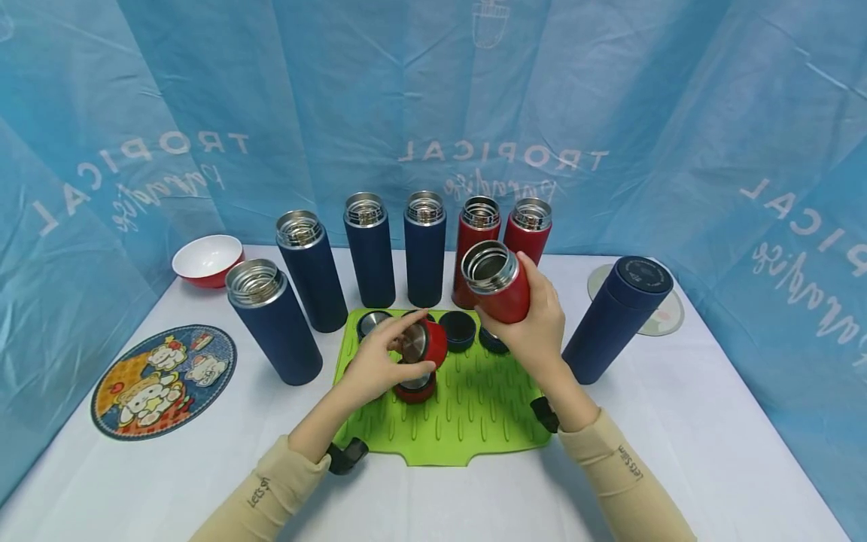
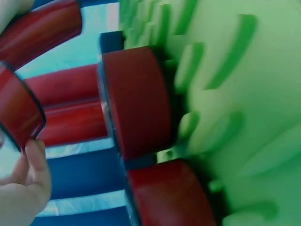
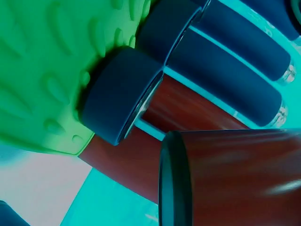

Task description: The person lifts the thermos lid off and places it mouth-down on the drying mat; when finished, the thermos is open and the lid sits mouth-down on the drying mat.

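In the head view my left hand pinches a red bottle cap over the green mat, its metal inside facing left. My right hand grips a red thermos bottle by its side, lidless, tilted with its steel mouth toward the left. The held cap shows at the left edge of the left wrist view. Two more red caps rest on the mat there. The right wrist view has the bottle's body close up, near a dark blue cap on the mat.
The green drying mat carries several caps, among them a dark one. Several uncapped blue bottles and two red ones stand behind. A capped blue bottle is at right; a bowl and a round mat at left.
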Tool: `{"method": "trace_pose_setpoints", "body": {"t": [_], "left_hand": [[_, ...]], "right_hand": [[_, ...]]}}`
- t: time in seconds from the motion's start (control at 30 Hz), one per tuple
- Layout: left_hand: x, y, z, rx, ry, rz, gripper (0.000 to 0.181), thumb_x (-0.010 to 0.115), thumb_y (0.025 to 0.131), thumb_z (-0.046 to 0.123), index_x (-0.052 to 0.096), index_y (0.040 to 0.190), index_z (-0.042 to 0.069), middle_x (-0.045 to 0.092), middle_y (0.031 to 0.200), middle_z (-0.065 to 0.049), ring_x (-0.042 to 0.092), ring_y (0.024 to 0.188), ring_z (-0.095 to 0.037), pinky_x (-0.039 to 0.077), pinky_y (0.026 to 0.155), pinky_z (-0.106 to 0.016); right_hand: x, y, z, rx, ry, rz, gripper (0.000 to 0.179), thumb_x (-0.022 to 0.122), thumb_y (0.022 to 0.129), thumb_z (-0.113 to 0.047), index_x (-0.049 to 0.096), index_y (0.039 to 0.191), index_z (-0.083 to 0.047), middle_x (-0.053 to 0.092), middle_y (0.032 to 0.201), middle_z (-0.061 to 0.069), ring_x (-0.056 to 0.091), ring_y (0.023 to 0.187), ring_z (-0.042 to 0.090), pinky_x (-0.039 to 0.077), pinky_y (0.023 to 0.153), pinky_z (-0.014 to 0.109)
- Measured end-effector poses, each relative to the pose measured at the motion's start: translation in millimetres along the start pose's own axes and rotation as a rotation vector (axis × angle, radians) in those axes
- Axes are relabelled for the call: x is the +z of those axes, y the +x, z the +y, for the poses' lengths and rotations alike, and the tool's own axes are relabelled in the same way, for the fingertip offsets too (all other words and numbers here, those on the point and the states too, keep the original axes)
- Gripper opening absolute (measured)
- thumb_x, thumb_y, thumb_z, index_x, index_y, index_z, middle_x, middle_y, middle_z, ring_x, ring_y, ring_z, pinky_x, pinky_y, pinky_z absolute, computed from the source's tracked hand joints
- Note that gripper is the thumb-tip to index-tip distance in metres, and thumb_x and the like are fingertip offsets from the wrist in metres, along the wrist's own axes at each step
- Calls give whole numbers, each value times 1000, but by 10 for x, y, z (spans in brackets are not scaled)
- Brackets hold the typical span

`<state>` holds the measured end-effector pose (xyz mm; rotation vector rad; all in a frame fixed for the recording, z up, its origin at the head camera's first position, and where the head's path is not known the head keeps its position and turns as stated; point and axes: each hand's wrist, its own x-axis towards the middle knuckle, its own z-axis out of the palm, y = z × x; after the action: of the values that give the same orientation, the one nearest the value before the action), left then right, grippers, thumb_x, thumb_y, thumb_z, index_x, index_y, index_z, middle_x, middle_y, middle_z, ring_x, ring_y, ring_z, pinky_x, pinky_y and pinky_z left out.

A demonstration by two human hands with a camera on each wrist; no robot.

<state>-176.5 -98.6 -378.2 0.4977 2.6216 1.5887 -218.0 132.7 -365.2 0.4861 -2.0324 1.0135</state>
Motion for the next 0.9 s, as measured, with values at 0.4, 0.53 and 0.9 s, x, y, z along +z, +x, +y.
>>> {"method": "trace_pose_setpoints", "body": {"t": [0.4, 0.53, 0.9], "left_hand": [[410, 187, -33, 191, 429, -198, 70, 80, 67, 25, 52, 129, 10, 53, 124, -10, 46, 115, -28, 46, 88, -40], [486, 214, -44, 172, 498, -244, 70, 80, 67, 24, 52, 130, 11, 53, 122, -10, 48, 109, -26, 48, 81, -37], [556, 272, -33, 170, 686, -274, 73, 80, 68, 33, 52, 131, 7, 57, 117, -9, 50, 104, -22, 45, 85, -35]], "right_hand": [[-26, 41, 116, 253, 249, 106, 83, 77, 72, -11, 32, 141, -21, 48, 132, 4, 48, 116, 18, 47, 87, 44], [-32, 52, 128, 281, 282, 124, 85, 77, 72, -10, 30, 141, -23, 48, 132, -1, 47, 116, 15, 47, 87, 42], [-35, 76, 115, 340, 277, 197, 86, 76, 74, -12, 25, 143, -18, 46, 133, 0, 46, 117, 13, 46, 89, 40]]}}
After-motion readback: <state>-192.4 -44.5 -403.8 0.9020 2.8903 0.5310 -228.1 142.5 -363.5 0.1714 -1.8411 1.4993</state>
